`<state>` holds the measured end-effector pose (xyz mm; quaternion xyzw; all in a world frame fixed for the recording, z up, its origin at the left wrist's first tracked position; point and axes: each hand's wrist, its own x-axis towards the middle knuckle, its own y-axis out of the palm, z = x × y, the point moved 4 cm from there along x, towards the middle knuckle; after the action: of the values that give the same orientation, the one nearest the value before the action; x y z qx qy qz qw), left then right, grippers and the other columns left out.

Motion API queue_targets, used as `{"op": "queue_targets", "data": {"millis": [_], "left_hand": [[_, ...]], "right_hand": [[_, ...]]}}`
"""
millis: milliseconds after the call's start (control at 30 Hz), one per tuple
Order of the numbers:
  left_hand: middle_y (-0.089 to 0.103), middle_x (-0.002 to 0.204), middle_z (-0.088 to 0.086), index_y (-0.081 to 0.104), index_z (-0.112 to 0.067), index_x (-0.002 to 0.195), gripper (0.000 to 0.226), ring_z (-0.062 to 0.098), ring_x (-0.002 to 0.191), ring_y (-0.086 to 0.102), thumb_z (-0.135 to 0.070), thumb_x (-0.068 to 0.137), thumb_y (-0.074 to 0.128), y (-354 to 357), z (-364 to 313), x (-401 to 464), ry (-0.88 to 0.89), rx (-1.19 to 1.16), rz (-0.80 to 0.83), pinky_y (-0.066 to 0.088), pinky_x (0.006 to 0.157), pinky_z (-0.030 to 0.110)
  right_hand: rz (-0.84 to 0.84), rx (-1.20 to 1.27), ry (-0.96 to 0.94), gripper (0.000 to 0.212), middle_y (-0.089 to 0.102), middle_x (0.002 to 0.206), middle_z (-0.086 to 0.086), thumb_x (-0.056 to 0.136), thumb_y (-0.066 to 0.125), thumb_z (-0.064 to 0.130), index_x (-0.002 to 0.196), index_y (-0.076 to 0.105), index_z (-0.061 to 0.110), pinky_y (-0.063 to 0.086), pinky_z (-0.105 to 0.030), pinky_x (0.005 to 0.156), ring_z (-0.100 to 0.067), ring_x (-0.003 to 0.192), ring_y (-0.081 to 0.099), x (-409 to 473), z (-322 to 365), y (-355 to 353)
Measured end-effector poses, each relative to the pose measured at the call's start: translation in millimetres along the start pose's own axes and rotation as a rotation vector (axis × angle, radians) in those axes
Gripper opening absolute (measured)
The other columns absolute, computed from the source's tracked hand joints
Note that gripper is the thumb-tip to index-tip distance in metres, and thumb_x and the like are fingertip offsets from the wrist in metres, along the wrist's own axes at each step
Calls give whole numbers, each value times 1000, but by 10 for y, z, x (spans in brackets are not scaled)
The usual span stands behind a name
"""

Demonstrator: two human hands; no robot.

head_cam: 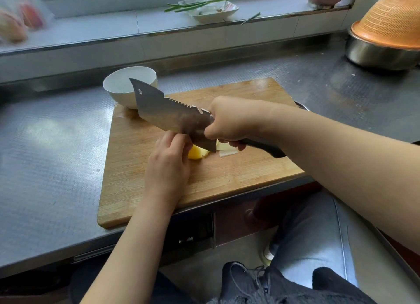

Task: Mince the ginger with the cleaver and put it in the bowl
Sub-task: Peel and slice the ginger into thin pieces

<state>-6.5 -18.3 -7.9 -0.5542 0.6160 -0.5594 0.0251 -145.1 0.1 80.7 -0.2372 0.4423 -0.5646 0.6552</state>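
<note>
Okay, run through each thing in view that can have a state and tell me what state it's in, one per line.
Steel cleaver with black handle: gripped by right hand, blade over the ginger.
Yellow ginger piece: partly sliced, held by left hand.
Pale ginger slices: cut, lying on wooden cutting board.
White ceramic bowl: upright; no ginger visible inside.
Orange mesh colander: upside down over steel basin.

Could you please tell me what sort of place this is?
Most likely a kitchen: a steel counter carries a wooden cutting board, a white bowl and an orange colander.
</note>
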Motion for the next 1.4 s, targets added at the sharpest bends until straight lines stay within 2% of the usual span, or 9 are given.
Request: {"op": "queue_targets", "data": {"millis": [167,367,567,667,833,967,1067,1233,1400], "left_hand": [[61,97,10,63,-5,93,6,28,85,55,-2,88,63,6,1,4,4,-14,-7,42,67,33],[60,97,12,64,-4,93,6,28,82,55,-1,87,62,11,7,8,5,-16,-22,44,64,36],[59,95,13,63,-3,91,7,32,80,54,0,85,62,24,26,0,0,-26,-39,43,63,37],[59,94,11,63,-4,91,6,31,79,54,-1,86,61,33,37,2,-3,-27,-35,43,62,39],[59,94,8,63,-6,92,6,28,79,55,-4,88,58,38,33,0,-2,-37,-31,44,62,37],[59,93,6,64,-8,90,5,27,80,54,-6,89,59,40,30,8,-3,-41,-40,45,63,38],[58,92,5,64,-9,89,5,25,79,54,-5,89,60,37,26,5,-2,-47,-39,44,63,36],[57,92,5,62,-8,89,5,25,78,53,-4,88,61,43,28,-1,3,-39,-30,44,62,37],[57,96,8,60,-7,94,5,27,82,55,-7,89,59,8,23,-4,28,-48,-103,49,67,41]], "right_hand": [[-2,-28,4,16,60,73,-9,96,54,13,81,52,10,47,-20,38,-15,52,58,33,-5,9],[9,-76,1,19,60,70,-10,96,53,11,77,50,8,51,-21,39,-16,49,57,72,36,41],[5,-116,0,13,67,79,-19,96,52,10,92,59,1,61,-38,57,-28,62,67,172,86,175],[8,-138,15,19,63,73,-14,99,50,14,83,54,4,57,-29,49,-23,56,63,238,67,278],[21,-96,19,21,61,69,-13,99,48,14,79,51,7,55,-27,46,-21,53,61,279,-2,375],[26,-24,23,13,60,71,-14,97,48,12,95,57,3,56,-29,50,-23,56,59,279,-50,337],[32,16,26,17,60,70,-15,97,49,13,103,58,1,56,-31,52,-25,58,59,275,-74,325],[24,15,13,12,59,69,-12,97,50,13,90,55,5,54,-27,48,-20,54,58,250,-60,328],[8,71,-6,18,59,68,-12,97,52,18,101,55,1,52,-26,45,-20,53,58,197,-73,329]]}}
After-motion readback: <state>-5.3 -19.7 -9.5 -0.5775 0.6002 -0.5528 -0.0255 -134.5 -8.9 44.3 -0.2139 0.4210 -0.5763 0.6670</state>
